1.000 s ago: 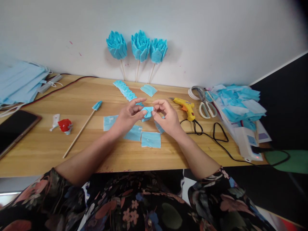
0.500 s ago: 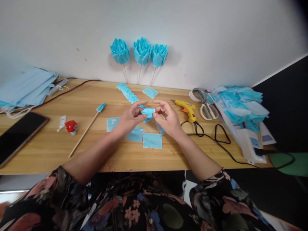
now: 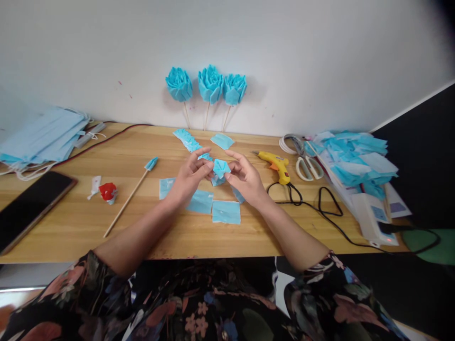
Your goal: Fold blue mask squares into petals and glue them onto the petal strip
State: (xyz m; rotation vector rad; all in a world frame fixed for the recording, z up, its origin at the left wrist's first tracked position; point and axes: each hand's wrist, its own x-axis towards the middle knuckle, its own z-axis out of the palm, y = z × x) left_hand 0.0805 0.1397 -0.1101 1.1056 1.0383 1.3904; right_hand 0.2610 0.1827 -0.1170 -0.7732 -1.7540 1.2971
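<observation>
A small folded piece of blue fabric (image 3: 221,168) is pinched at its two sides, by my left hand (image 3: 192,176) and my right hand (image 3: 246,179). Its creases meet near the middle. Under and around my hands, flat blue squares (image 3: 226,211) lie on the wooden table, some partly covered by my fingers. Beyond my left hand runs a row of pleated blue pieces (image 3: 186,139). One more blue piece (image 3: 222,140) lies past my fingertips.
Three blue flowers on sticks (image 3: 210,85) stand by the wall. On the left are masks (image 3: 46,135), a phone (image 3: 33,208), a red item (image 3: 108,192) and a blue-tipped stick (image 3: 126,203). Rightward are a yellow glue gun (image 3: 276,165), scissors (image 3: 308,168), a cord and blue scraps (image 3: 359,156).
The held blue piece has been tilted, so its creased face now shows more fully. Both hands still pinch it. The whole view has shifted slightly, with the table lower in the picture.
</observation>
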